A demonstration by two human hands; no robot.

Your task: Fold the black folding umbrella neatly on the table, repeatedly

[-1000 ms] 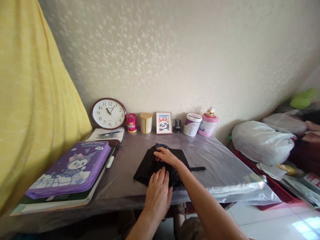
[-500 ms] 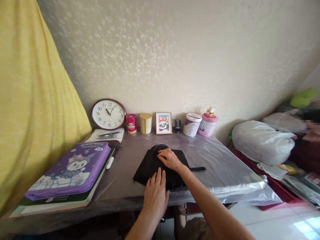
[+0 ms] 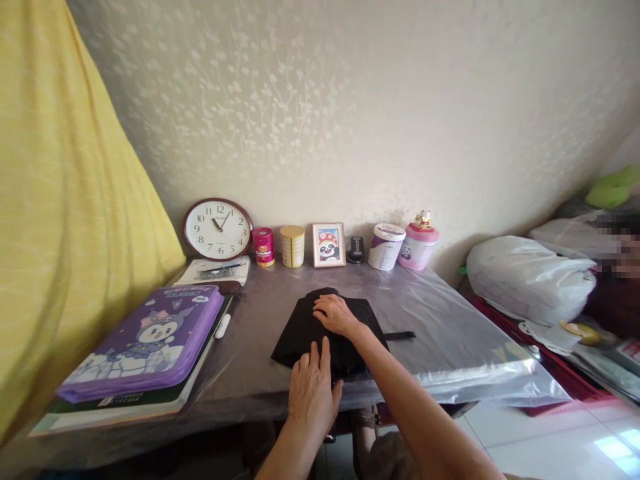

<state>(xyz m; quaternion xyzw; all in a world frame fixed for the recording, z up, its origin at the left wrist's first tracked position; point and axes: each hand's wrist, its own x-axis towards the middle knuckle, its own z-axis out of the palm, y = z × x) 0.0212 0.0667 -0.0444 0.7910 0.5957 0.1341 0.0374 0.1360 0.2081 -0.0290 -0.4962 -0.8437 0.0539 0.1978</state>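
A black folding umbrella [image 3: 300,327], collapsed with its fabric spread out in a fan, lies near the front edge of the table. Its narrow strap [image 3: 401,335] sticks out to the right. My left hand [image 3: 314,383] rests at the near edge of the fabric, fingers stretched forward and thumb apart. Farther up, my right hand [image 3: 334,313] lies on top of the fabric near its rounded far end, fingers extended and slightly bent. Neither hand is closed around anything. The handle is not visible.
A purple zip folder [image 3: 145,340] lies on books at the left. Along the wall stand a clock [image 3: 219,229], a pink can [image 3: 263,247], a yellow can [image 3: 293,247], a picture frame [image 3: 329,245] and two tubs. White bags [image 3: 530,277] and part of a person are at right.
My left fingers have spread a little and shifted slightly on the fabric. My right hand stays almost in place. The whole view has moved slightly.
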